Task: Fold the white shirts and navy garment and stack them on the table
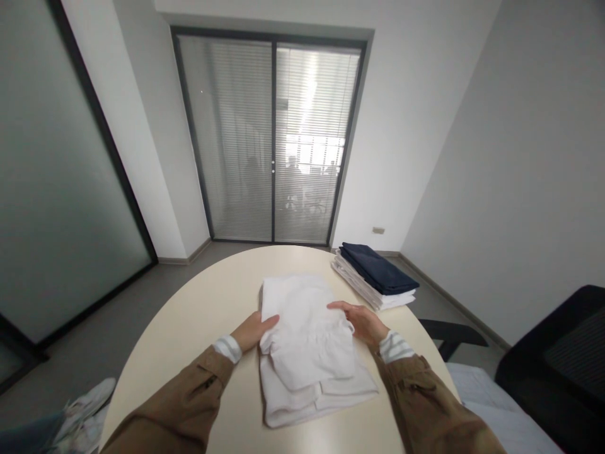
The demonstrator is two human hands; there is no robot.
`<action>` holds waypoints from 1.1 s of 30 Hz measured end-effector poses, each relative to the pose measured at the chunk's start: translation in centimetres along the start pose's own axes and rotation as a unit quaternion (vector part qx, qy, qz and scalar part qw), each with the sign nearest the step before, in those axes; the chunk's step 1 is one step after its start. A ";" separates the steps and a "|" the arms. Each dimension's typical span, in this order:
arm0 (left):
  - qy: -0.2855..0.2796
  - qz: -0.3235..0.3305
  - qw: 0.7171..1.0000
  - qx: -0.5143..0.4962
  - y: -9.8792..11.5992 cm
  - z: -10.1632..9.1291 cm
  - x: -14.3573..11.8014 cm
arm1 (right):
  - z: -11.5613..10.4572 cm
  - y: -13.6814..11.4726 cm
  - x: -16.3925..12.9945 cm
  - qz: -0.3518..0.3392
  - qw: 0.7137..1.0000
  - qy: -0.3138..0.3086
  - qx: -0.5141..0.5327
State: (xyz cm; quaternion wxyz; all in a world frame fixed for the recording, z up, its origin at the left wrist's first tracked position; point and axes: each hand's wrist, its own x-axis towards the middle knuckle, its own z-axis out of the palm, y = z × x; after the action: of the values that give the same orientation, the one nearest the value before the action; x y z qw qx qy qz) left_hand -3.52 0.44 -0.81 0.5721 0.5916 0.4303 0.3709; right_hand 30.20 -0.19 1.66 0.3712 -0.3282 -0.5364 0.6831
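both hands [255,330] [362,321] flat on white garment [307,353], round table [212,302]

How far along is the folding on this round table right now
Done, it seems: a stack of folded clothes, dark blue on top of white, sits at the table's far right edge. In hand: a white garment, already folded over on itself, with the left hand and right hand flat on its side edges. Left: it looks bulkier than the stacked pieces, so probably another fold, then onto the stack. No unfolded clothes are visible.

Brown jacket sleeves, buttoned cuff tabs, striped white inner cuffs, bare hands
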 end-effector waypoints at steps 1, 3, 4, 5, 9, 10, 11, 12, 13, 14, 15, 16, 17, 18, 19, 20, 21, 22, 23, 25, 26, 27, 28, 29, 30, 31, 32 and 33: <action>-0.002 0.006 1.000 0.007 -0.1 0.1 0.1 | -0.1 0.2 0.2 0.000 1.000 0.011 -0.011; -0.003 0.014 1.000 0.014 -0.3 0.2 0.5 | -0.2 0.8 0.7 -0.003 0.998 0.037 -0.049; 0.001 0.021 1.000 0.014 -0.3 0.3 0.7 | -0.2 1.1 1.0 -0.008 0.996 0.047 -0.069; 0.013 0.033 0.999 0.012 -0.2 0.3 0.9 | -0.2 1.4 1.3 -0.017 0.995 0.052 -0.088; 0.142 0.092 0.985 0.021 0.3 0.4 1.2 | -0.5 2.6 2.4 -0.075 0.982 0.067 -0.162; 0.172 0.089 0.980 0.037 0.5 0.4 0.9 | -0.7 2.7 2.5 -0.084 0.976 0.077 -0.186; 0.191 0.080 0.977 0.060 0.7 0.5 0.6 | -0.8 2.7 2.6 -0.089 0.969 0.093 -0.211; 0.200 0.069 0.974 0.082 1.0 0.5 0.2 | -1.0 2.7 2.5 -0.090 0.961 0.114 -0.237; 0.204 0.061 0.972 0.099 1.2 0.6 -0.3 | -1.1 2.6 2.5 -0.087 0.952 0.137 -0.259; 0.203 0.059 0.971 0.108 1.4 0.7 -0.7 | -1.1 2.5 2.4 -0.080 0.945 0.158 -0.275; 0.201 0.061 0.972 0.107 1.5 0.8 -1.1 | -1.2 2.4 2.3 -0.068 0.942 0.170 -0.280; 0.198 0.061 0.973 0.098 1.4 0.9 -1.4 | -1.1 2.3 2.2 -0.051 0.944 0.170 -0.278; 0.195 0.060 0.975 0.085 1.3 1.0 -1.5 | -1.0 2.2 2.1 -0.034 0.948 0.160 -0.272; 0.190 0.058 0.977 0.074 1.0 1.1 -1.6 | -0.9 2.1 1.9 -0.018 0.953 0.144 -0.265; 0.182 0.055 0.980 0.066 0.7 1.1 -1.6 | -0.8 2.0 1.8 -0.006 0.959 0.124 -0.256; 0.171 0.051 0.982 0.061 0.3 1.0 -1.5 | -0.6 1.9 1.7 0.003 0.964 0.101 -0.246; 0.156 0.049 0.985 0.058 -0.1 0.9 -1.3 | -0.5 1.8 1.6 0.007 0.969 0.077 -0.233; 0.138 0.048 0.988 0.057 -0.3 0.7 -1.2 | -0.4 1.7 1.5 0.006 0.975 0.054 -0.217; 0.120 0.049 0.990 0.057 -0.5 0.4 -1.0 | -0.3 1.7 1.4 0.001 0.980 0.033 -0.196; 0.093 0.054 0.992 0.060 -0.4 0.0 -0.8 | -0.3 1.5 1.3 -0.013 0.988 0.011 -0.156; 0.080 0.058 0.993 0.059 -0.2 -0.3 -0.8 | -0.2 1.5 1.3 -0.018 0.990 0.010 -0.142; 0.060 0.063 0.995 0.054 0.1 -0.4 -0.8 | -0.2 1.4 1.3 -0.017 0.991 0.014 -0.131; 0.033 0.069 0.996 0.043 0.4 -0.5 -0.8 | -0.2 1.3 1.2 -0.012 0.992 0.019 -0.123; -0.002 0.077 0.997 0.028 0.8 -0.6 -1.0 | -0.1 1.1 1.1 -0.004 0.993 0.022 -0.115; -0.042 0.087 0.995 0.012 1.2 -0.6 -1.1 | -0.1 1.0 1.0 0.005 0.994 0.023 -0.106; -0.083 0.095 0.992 0.000 1.5 -0.6 -1.3 | 0.0 0.9 0.9 0.012 0.995 0.020 -0.099; -0.120 0.101 0.988 -0.004 1.8 -0.5 -1.6 | 0.1 0.7 0.7 0.019 0.995 0.016 -0.097; -0.145 0.104 0.984 -0.002 2.0 -0.5 -1.8 | 0.2 0.6 0.6 0.025 0.994 0.010 -0.101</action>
State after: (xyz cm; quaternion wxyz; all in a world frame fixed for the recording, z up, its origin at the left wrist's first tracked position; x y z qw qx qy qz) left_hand -4.43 -0.99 1.31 0.5877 0.6796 0.2784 0.3396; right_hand 29.64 0.18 1.10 0.3246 -0.3845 -0.5907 0.6308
